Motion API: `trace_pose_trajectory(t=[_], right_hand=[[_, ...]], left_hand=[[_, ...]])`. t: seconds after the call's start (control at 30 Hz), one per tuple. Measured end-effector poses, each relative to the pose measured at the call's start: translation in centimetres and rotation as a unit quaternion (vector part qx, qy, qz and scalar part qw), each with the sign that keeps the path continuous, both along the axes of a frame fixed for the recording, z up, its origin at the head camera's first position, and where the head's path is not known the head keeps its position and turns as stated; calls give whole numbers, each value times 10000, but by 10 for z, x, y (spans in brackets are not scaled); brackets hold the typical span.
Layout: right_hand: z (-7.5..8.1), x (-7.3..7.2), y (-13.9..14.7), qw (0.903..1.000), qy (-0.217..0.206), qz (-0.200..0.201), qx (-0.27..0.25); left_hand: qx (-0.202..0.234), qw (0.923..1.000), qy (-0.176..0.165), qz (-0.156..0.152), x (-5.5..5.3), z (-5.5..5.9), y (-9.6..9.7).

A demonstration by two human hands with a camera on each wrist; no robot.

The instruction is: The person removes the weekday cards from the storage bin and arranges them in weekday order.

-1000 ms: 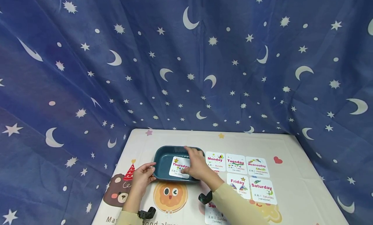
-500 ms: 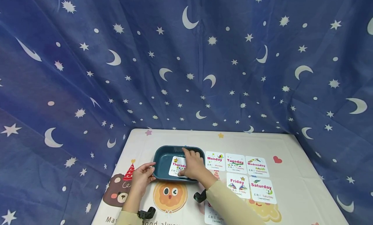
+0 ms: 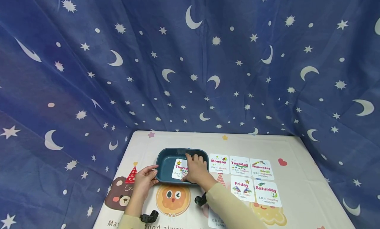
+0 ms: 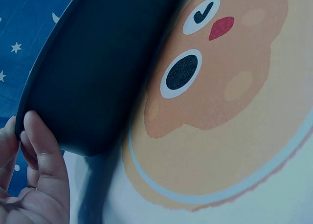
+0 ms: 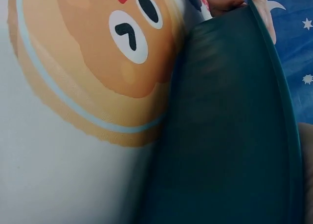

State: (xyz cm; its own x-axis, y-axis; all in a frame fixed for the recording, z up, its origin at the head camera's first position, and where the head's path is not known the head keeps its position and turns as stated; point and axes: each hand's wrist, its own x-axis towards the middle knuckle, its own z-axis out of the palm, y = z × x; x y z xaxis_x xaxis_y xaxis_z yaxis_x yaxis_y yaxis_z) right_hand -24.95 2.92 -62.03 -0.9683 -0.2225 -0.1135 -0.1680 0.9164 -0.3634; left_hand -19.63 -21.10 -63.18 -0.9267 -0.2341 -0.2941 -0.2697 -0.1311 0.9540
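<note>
A dark teal tray [image 3: 167, 163] sits on the table in the head view. My left hand [image 3: 145, 178] pinches its left rim between thumb and fingers; the left wrist view shows those fingers [image 4: 45, 153] on the rim too. Inside the tray lies a white card [image 3: 179, 168] printed "Thursday". Over its right part is my right hand [image 3: 197, 169], fingers spread towards the far wall and thumb near the card's lower edge. The hand hides the card's right side, and the fingertips' contact is partly hidden. The right wrist view shows mostly the tray's outer wall [image 5: 220, 121].
Right of the tray lie cards reading Monday [image 3: 219, 163], Tuesday [image 3: 240, 166], Wednesday [image 3: 262, 169], Friday [image 3: 242, 188] and Saturday [image 3: 267, 193]. Another card [image 3: 216, 219] is partly under the right sleeve. A blue star-patterned cloth [image 3: 190, 74] surrounds the table's back and sides.
My right hand has shifted left and slightly lower inside the tray, covering more of the Thursday card. The card has slid slightly left. My left hand stays on the rim.
</note>
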Motion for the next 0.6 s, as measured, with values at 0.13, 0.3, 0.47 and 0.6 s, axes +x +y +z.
trace_pose_trajectory(t=[0.13, 0.3, 0.47, 0.6], right_hand=[[-2, -1, 0, 9999, 31, 94, 59], [-4, -2, 1, 9997, 151, 200, 59], [-6, -5, 1, 9996, 174, 204, 94], [-7, -6, 0, 9997, 176, 176, 84]], left_hand=[[15, 10000, 17, -3, 0, 0, -1], [33, 10000, 18, 6, 0, 0, -1], [11, 10000, -11, 32, 0, 0, -1], [-24, 10000, -46, 29, 1, 0, -1]])
